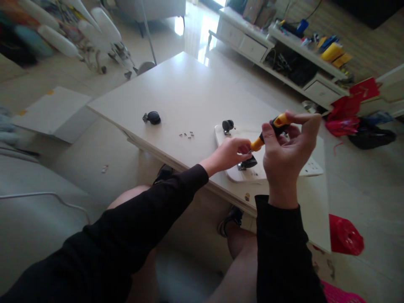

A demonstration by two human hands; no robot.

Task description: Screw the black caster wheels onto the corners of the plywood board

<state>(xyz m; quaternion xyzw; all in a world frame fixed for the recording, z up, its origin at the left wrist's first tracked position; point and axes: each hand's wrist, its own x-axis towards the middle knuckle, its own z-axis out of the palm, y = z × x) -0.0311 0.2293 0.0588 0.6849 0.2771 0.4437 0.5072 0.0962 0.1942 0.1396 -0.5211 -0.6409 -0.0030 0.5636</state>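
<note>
A yellow and black screwdriver (pixel 258 143) is gripped from above in my right hand (pixel 284 147), its shaft slanting down to the left. Around the screwdriver's tip, the fingers of my left hand (pixel 232 150) are pinched together; what sits between them is too small to make out. Just below the fingertips, a black caster wheel (pixel 250 162) with a metal plate stands on a white board (pixel 235 174). Another caster (pixel 227 125) is upright at the board's far left corner. My hands partly hide the board's middle.
The board lies on a white table (pixel 189 92). Several small screws (pixel 186 135) and a loose caster (pixel 153 118) are to its left. A small yellow figure (pixel 247 196) is near the front edge. A white box (pixel 53 113) and a red bag (pixel 345 235) flank the table.
</note>
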